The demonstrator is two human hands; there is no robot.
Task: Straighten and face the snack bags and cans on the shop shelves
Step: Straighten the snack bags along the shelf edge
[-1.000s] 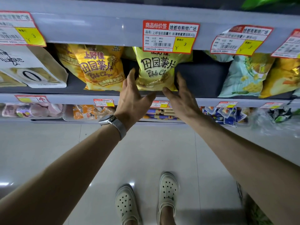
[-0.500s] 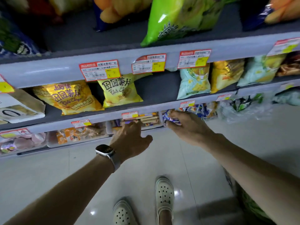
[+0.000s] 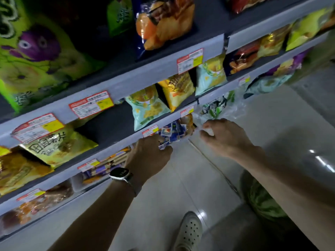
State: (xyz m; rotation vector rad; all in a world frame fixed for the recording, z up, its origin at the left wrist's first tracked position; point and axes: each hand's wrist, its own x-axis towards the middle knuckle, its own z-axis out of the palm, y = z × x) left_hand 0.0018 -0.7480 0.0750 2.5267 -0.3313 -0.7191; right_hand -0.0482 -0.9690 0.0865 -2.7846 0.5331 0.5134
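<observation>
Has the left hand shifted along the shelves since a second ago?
Yes. The left hand has gone from the yellow chip bag one shelf down and to the right, and now reaches into the blue packets.

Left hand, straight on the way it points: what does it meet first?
Likely the blue-and-white packets just ahead of the left hand; its fingertips may be touching them, depth is unclear.

The yellow chip bag [image 3: 54,147] reads 田园薯片; price tags [image 3: 91,104] are blurred.
</observation>
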